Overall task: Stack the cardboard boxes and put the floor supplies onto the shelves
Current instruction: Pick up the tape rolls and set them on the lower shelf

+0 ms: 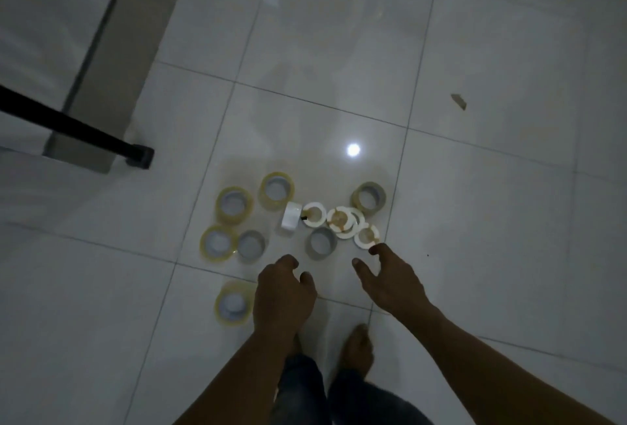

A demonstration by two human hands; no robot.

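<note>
Right hand (pixel 390 282) — beside flat white ring (pixel 366 237)

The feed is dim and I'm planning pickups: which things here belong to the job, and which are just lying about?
Job: yellowish clear tape rolls; grey tape rolls; flat white rings; upright white tape roll; black metal leg, probably the shelf's.
Lying about: small brown scrap on the white floor tiles.

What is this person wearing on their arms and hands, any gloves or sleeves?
Nothing shows: the left hand and right hand are bare, without gloves, rings or watch, and both forearms are uncovered to the frame edge. Dark trousers and bare feet appear below.
</note>
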